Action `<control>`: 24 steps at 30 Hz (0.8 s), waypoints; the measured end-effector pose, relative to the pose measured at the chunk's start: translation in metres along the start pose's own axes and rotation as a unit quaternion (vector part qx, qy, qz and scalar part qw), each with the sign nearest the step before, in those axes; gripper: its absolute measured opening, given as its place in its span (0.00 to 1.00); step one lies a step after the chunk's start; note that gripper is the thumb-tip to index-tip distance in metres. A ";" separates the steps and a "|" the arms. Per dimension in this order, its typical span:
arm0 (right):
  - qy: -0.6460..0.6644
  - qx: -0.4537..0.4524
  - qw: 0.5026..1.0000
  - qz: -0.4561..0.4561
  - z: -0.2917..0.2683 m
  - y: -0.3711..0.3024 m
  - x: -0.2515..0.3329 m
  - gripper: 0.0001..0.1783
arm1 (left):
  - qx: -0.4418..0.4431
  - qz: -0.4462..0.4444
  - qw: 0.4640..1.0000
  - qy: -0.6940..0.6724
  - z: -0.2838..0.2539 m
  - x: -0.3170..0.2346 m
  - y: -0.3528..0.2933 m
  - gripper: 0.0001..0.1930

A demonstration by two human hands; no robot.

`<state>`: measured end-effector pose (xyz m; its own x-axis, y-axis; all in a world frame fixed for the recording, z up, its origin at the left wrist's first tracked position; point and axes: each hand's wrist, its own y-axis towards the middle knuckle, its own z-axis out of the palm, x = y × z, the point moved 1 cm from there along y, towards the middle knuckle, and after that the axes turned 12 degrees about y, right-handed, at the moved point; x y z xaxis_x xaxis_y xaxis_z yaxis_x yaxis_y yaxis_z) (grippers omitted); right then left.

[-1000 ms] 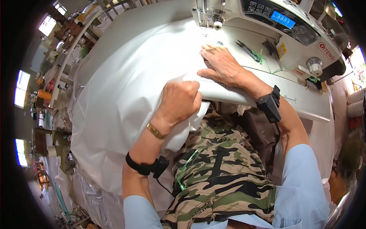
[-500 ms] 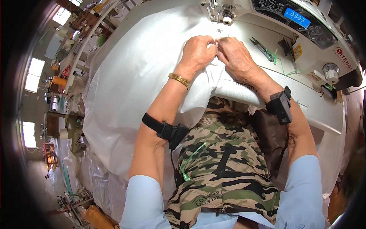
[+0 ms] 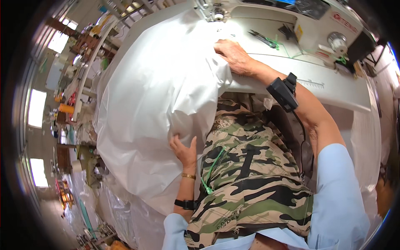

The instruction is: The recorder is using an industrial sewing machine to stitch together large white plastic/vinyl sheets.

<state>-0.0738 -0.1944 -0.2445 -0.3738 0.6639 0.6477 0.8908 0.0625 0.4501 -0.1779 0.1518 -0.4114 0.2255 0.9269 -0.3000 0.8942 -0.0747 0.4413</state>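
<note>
White sheet (image 3: 146,96) is lying L of & in front of the sewing machine (image 3: 323,35), its upper end reaching the machine's needle end, its near part drooping off the surface (image 3: 346,92) beside the camo apron (image 3: 260,175). R hand (image 3: 234,56) is resting at the sheet's edge just in front of the needle end, fingers bent; can't tell if it's pinching or only pressing. L hand (image 3: 185,152) is staying open, farther from the machine, thumb & fingers spread, fingertips touching the folds. Snips (image 3: 261,38) w/ green thread (image 3: 275,43) are lying R of the needle end, apart from the sheet. Sheet's prob. handling light, soft, slick & crease-prone, bulk dragging a bit; best holds: edge nr machine, plus hanging folds.
</note>
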 end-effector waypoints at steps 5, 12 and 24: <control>0.247 0.014 0.969 0.024 0.017 -0.020 0.017 0.17 | 0.201 -0.013 0.978 -0.055 0.067 0.049 -0.007 0.28; 0.493 0.013 0.854 0.166 0.013 -0.070 0.054 0.23 | 0.027 -0.242 0.946 -0.213 0.093 0.062 -0.016 0.34; 0.561 -0.092 0.776 0.275 0.108 -0.125 0.023 0.19 | -0.226 -0.243 0.809 -0.486 0.005 0.070 0.099 0.35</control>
<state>-0.1654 -0.1061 -0.3522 -0.0315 -0.5194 0.8540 0.9819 -0.1756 -0.0706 -0.0711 0.2072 -0.3931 0.2840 0.0638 -0.9567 0.7851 0.5572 0.2703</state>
